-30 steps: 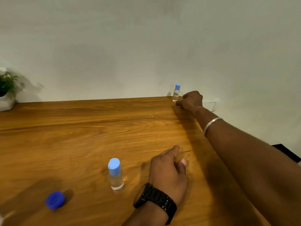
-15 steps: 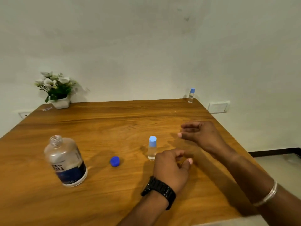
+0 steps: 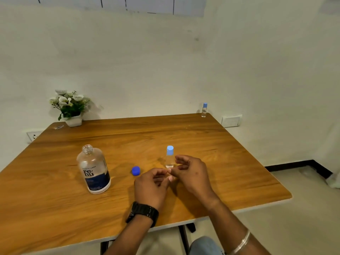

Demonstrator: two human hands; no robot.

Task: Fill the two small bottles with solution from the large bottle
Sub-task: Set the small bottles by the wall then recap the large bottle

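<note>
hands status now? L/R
Left hand: loosely curled, holding nothing.
Right hand: open, empty, beside the near small bottle.

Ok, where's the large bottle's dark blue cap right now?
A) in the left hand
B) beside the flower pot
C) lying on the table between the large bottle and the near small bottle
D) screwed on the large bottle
C: the cap lies on the table between the open-necked large bottle and the near small bottle.
</note>
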